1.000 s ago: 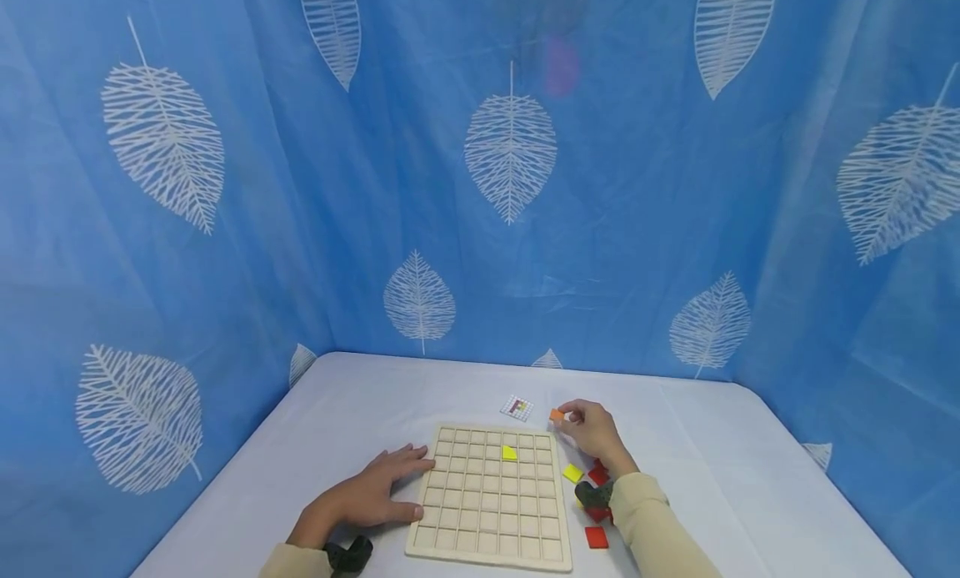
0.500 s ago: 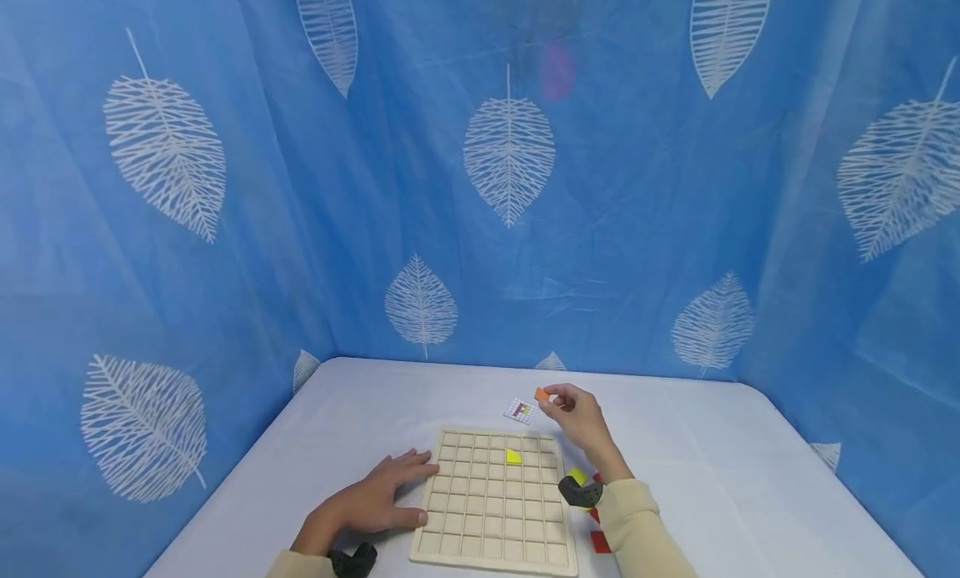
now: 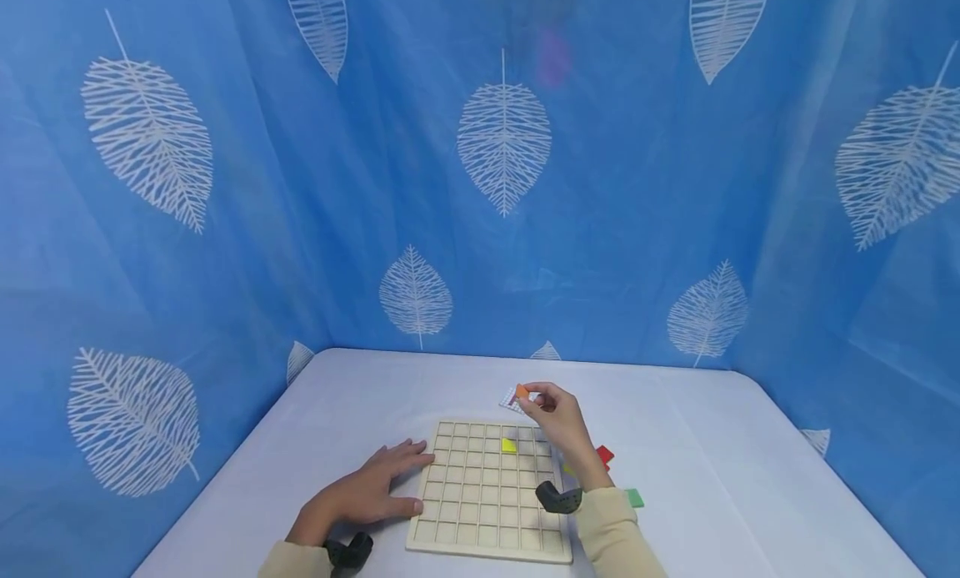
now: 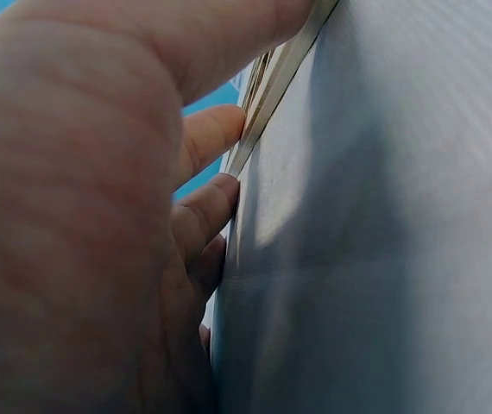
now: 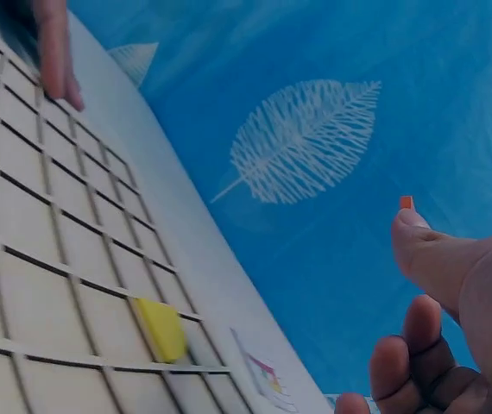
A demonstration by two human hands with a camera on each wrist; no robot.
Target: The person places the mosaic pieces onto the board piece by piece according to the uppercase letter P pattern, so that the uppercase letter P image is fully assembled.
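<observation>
The right hand (image 3: 555, 418) pinches an orange tile (image 3: 522, 390), raised near the far card (image 3: 507, 400); the left hand (image 3: 371, 485), fingers extended, touches the board's (image 3: 461, 511) left edge; carrying seems in hand, placing calls for aligning with a cell (image 3: 492, 445).

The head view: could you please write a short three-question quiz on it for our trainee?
1. What colour is the small tile held by the right hand: A red, B orange, C green?
2. True or false: the yellow tile on the pale wooden grid board lies in the board's far half.
3. Fill in: the left hand touches the board's ____ edge.
Key: 1 B; 2 true; 3 left.
</observation>
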